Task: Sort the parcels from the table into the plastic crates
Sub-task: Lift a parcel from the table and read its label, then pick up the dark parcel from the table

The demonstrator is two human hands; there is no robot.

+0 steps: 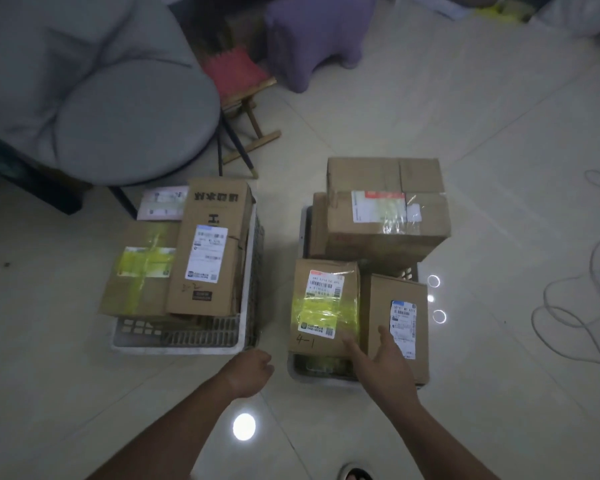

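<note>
Two white plastic crates stand on the tiled floor, both full of cardboard parcels. The left crate (174, 341) holds a long labelled box (208, 247), a box with yellow tape (141, 268) and a pink-labelled parcel (161, 204). The right crate (303, 372) holds a large box (385, 209) at the back, a yellow-taped box marked "4-1" (323, 306) and a narrower box (399, 320). My right hand (381, 362) is open, fingers spread over the seam between those two front boxes. My left hand (252, 370) hangs loosely curled between the crates, holding nothing.
A grey cushioned chair (94, 98) stands at the back left, with a small folding stool with a red seat (236, 77) and a purple stool (319, 39) behind. Loose cable (575, 306) lies on the floor at the right. A foot (357, 474) shows at the bottom edge.
</note>
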